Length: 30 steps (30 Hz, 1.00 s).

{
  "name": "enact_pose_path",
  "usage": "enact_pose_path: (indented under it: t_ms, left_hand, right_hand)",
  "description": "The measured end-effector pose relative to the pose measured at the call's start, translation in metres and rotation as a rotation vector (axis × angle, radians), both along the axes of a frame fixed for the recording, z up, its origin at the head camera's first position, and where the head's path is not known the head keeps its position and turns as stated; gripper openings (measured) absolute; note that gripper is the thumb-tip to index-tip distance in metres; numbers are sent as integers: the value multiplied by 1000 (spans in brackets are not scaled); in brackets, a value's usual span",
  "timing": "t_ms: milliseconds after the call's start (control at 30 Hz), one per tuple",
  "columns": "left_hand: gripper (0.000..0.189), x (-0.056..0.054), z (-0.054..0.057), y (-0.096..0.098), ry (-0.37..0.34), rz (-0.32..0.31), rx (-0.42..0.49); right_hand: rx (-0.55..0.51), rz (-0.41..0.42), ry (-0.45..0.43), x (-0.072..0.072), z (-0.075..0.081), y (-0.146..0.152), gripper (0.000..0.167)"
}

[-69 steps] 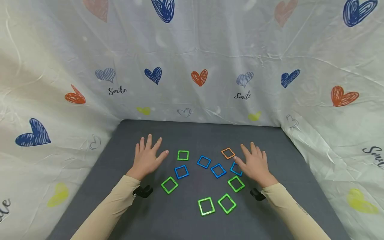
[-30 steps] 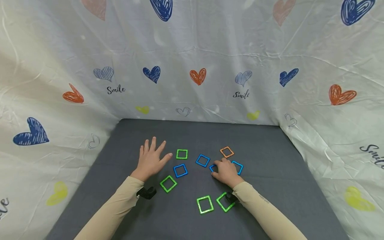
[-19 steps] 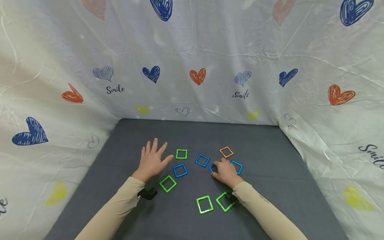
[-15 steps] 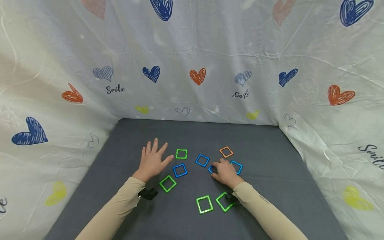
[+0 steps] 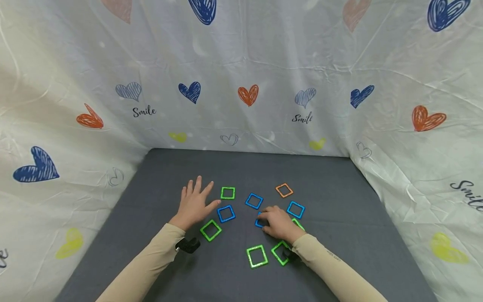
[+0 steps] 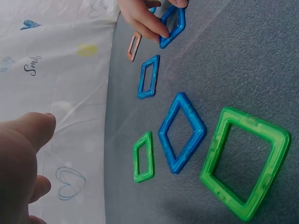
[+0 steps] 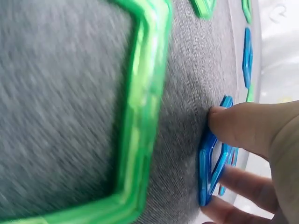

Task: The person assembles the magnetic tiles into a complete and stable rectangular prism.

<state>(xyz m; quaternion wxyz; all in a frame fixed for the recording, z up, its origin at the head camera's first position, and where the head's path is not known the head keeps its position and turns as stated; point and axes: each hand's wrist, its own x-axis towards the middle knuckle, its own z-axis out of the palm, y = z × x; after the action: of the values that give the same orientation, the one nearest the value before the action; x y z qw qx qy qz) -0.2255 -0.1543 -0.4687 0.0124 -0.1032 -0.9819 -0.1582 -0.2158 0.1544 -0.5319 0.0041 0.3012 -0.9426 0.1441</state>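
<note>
My right hand point(image 5: 280, 224) pinches a blue square magnetic tile point(image 7: 204, 175) close to the grey tabletop, thumb on one edge and fingers on another. In the head view that hand covers most of the tile; the left wrist view shows more of it. My left hand point(image 5: 194, 206) hovers with fingers spread and holds nothing. Nearest to it are a green square tile point(image 5: 228, 198), a blue one point(image 5: 228, 219) and another green one point(image 5: 205, 235). Beyond my right hand lie two blue tiles, one to the left point(image 5: 251, 206) and one to the right point(image 5: 294, 214).
An orange square tile point(image 5: 288, 195) lies toward the back right. In front are two green tiles, one bare point(image 5: 260, 266), one partly behind the right wrist point(image 5: 277, 258). Another green tile point(image 5: 298, 224) peeks out beside the right hand. A heart-printed curtain point(image 5: 226, 67) surrounds the table.
My right hand came down from the right onto the blue tile and has shifted it left and slightly nearer. My left hand has drifted a little right and nearer, fingers still spread.
</note>
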Motion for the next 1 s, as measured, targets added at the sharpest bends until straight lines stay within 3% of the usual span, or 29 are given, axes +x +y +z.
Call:
enact_pose_path:
  t_ms: [267,767,1000]
  left_hand:
    - [75,4,-11,5,24,-22,12]
    - [55,7,-61,37,61,-93,33]
    - [43,5,-66,52,54,-119,-19]
  right_hand:
    - [12,58,-11,9,5,-3,32]
    - [8,48,1,10,4,-1,32]
    - [1,32,-15,11,4,-4,32]
